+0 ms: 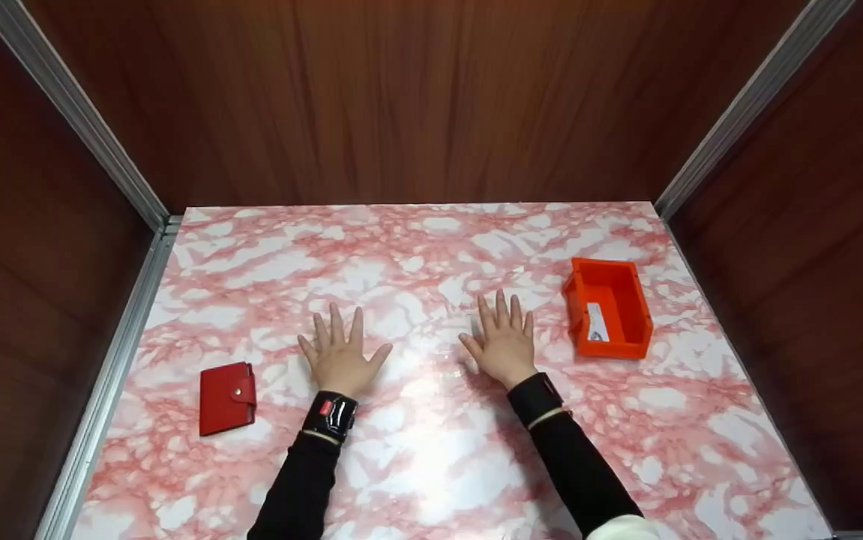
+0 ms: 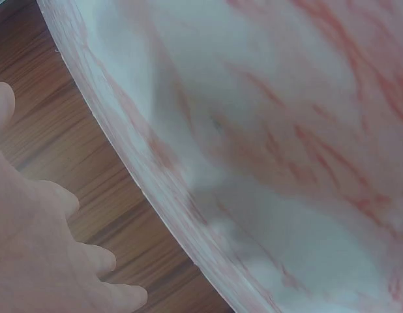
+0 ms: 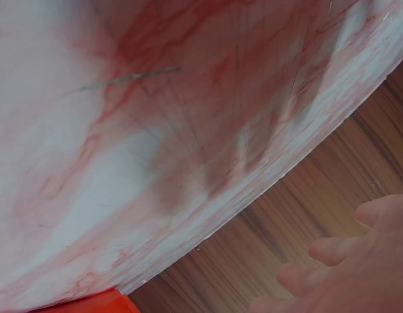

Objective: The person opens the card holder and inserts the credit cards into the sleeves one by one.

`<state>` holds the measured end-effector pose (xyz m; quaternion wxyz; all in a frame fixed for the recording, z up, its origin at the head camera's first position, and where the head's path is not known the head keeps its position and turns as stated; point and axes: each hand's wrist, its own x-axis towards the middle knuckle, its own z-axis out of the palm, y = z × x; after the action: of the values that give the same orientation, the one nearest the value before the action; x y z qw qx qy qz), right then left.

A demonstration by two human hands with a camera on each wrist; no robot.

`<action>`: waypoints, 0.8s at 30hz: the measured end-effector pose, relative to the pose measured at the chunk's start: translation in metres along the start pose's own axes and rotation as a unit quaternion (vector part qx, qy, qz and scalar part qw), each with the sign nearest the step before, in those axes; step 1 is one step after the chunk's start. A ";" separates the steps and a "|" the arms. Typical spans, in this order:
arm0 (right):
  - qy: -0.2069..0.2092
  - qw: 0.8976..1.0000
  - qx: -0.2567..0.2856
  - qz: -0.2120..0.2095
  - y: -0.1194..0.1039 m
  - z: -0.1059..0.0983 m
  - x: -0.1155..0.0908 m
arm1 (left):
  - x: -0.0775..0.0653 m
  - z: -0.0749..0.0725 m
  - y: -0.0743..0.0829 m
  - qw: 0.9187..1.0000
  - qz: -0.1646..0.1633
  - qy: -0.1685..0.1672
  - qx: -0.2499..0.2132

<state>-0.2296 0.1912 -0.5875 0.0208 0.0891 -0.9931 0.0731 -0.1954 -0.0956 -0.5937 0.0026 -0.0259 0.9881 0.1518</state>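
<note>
My left hand (image 1: 341, 363) is spread palm down over the middle of the table, holding nothing. To its left lies a red snap-closed card wallet (image 1: 226, 399), apart from the fingers. My right hand (image 1: 504, 351), also spread with straight fingers, is above the table right of centre and holds nothing. An orange plastic bin (image 1: 612, 307) with a white label inside stands to its right, not touched. In the left wrist view, part of the left hand (image 2: 32, 241) shows at the left edge. The right wrist view has the right hand (image 3: 358, 267) at lower right and a corner of the orange bin (image 3: 100, 302).
The table (image 1: 431, 262) has a red-and-white marbled top. Brown wood-grain panels (image 1: 416, 97) enclose its back and both sides, with metal rails (image 1: 94, 135) at the corners.
</note>
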 end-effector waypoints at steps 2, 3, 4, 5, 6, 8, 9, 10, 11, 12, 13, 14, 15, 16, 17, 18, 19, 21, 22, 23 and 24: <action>0.001 1.000 0.004 0.001 -0.002 0.000 0.000 | 0.000 0.000 -0.001 1.000 0.002 0.003 -0.003; 0.001 1.000 0.006 0.001 -0.003 -0.001 -0.001 | 0.000 0.000 -0.001 1.000 0.002 0.005 -0.005; 0.004 1.000 0.011 0.001 -0.005 -0.001 -0.001 | 0.000 -0.001 -0.003 1.000 0.003 0.009 -0.009; 0.007 1.000 0.015 0.000 -0.007 -0.001 -0.002 | -0.001 -0.002 -0.004 1.000 0.005 0.013 -0.015; 0.013 1.000 0.018 -0.002 -0.011 -0.001 -0.002 | -0.002 -0.004 -0.005 1.000 0.007 0.021 -0.023; 0.027 0.999 0.030 -0.012 -0.019 -0.003 -0.004 | -0.005 -0.011 -0.009 0.999 0.011 0.032 -0.040; 0.037 0.998 0.038 -0.018 -0.024 -0.003 -0.005 | -0.007 -0.014 -0.011 0.998 0.014 0.038 -0.044; 0.049 0.997 0.046 -0.028 -0.030 -0.004 -0.006 | -0.010 -0.018 -0.014 0.998 0.016 0.044 -0.051; 0.060 0.996 0.058 -0.038 -0.036 -0.004 -0.006 | -0.012 -0.022 -0.018 0.997 0.019 0.049 -0.056; 0.069 0.994 0.069 -0.048 -0.043 -0.004 -0.007 | -0.014 -0.026 -0.022 0.996 0.023 0.057 -0.062; 0.077 0.992 0.083 -0.058 -0.050 -0.005 -0.008 | -0.017 -0.029 -0.027 0.995 0.026 0.064 -0.067; 0.085 0.989 0.096 -0.068 -0.057 -0.005 -0.009 | -0.020 -0.033 -0.032 0.994 0.028 0.073 -0.072; 0.093 0.987 0.108 -0.077 -0.064 -0.005 -0.010 | -0.022 -0.036 -0.037 0.993 0.030 0.083 -0.079; 0.099 0.984 0.118 -0.086 -0.071 -0.006 -0.011 | -0.024 -0.039 -0.043 0.991 0.031 0.093 -0.087; 0.102 0.982 0.131 -0.093 -0.078 -0.005 -0.012 | -0.027 -0.041 -0.049 0.990 0.031 0.102 -0.095; 0.103 0.980 0.139 -0.099 -0.085 -0.005 -0.013 | -0.029 -0.044 -0.055 0.988 0.030 0.110 -0.103; 0.102 0.978 0.147 -0.106 -0.093 -0.005 -0.014 | -0.032 -0.047 -0.062 0.987 0.026 0.119 -0.109; 0.094 0.975 0.162 -0.116 -0.108 -0.004 -0.017 | -0.037 -0.051 -0.076 0.983 0.016 0.138 -0.120; 0.089 0.974 0.167 -0.122 -0.116 -0.004 -0.018 | -0.039 -0.053 -0.084 0.981 0.010 0.148 -0.122; 0.083 0.974 0.171 -0.127 -0.124 -0.003 -0.019 | -0.042 -0.055 -0.092 0.980 0.004 0.159 -0.123; 0.076 0.973 0.172 -0.132 -0.131 -0.002 -0.020 | -0.044 -0.056 -0.100 0.978 0.000 0.172 -0.122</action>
<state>-0.1866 0.0668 -0.5683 0.0897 0.2159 -0.9406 0.2462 -0.1459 -0.2053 -0.5694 -0.1703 -0.0520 0.9478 0.2645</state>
